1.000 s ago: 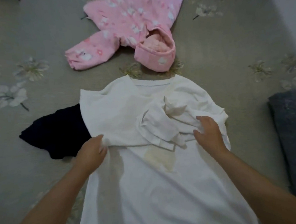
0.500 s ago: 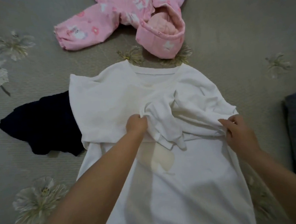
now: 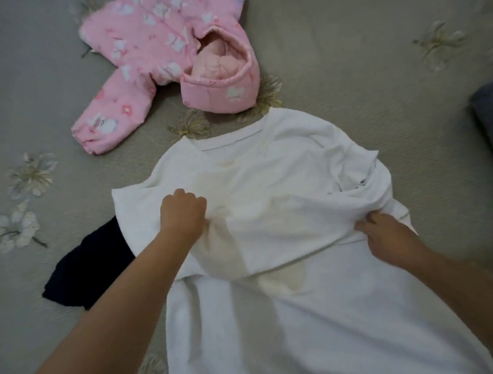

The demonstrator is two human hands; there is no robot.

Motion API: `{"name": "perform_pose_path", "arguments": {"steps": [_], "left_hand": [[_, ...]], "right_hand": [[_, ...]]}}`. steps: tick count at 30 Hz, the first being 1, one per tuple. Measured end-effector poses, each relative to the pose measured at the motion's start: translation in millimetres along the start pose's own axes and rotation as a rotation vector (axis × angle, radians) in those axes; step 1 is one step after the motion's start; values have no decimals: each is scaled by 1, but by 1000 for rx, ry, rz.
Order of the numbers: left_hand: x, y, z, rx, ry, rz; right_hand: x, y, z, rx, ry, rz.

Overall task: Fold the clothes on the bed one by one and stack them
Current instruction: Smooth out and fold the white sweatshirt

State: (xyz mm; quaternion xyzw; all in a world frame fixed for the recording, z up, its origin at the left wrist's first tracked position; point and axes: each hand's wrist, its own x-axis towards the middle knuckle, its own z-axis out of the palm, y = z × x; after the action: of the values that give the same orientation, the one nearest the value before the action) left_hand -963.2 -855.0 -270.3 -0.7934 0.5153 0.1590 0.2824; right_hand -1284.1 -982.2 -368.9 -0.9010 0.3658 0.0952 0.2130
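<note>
white cotton T-shirt (image 3: 283, 190) flat on grey floral bedspread (image 3: 362, 62), below pink hooded jacket (image 3: 165, 46) | left hand (image 3: 183, 214) fisted on folded-in sleeve, right hand (image 3: 388, 235) apparently pinching side fold | soft, light, limp; grip edges

Left hand (image 3: 183, 213) has dragged the bunched sleeve flat across the white shirt (image 3: 269, 191)
</note>
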Motion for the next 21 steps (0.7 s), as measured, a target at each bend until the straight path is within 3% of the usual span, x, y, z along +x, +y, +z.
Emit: {"name": "perform_pose_path", "arguments": {"steps": [2,5,7,10,13,15,17,21], "left_hand": [[3,23,3,89,-15,47],[18,71,3,-120,64,151],[30,108,-7,-354,100,189],[51,165,-26,-536,87,259],[59,211,-39,-675,-15,370],[52,234,-46,-779,-116,483],[48,251,-47,-751,-167,612],[49,275,-42,-608,-7,708]], "right_hand": [[-1,5,-7,182,134,154],[-5,15,-15,311,417,374],[-1,23,-19,418,320,572],[10,38,-17,513,172,578],[14,54,-17,640,217,605],[8,71,-13,1035,326,774],[0,78,-13,1443,391,917],[-12,88,-18,1681,271,855]]}}
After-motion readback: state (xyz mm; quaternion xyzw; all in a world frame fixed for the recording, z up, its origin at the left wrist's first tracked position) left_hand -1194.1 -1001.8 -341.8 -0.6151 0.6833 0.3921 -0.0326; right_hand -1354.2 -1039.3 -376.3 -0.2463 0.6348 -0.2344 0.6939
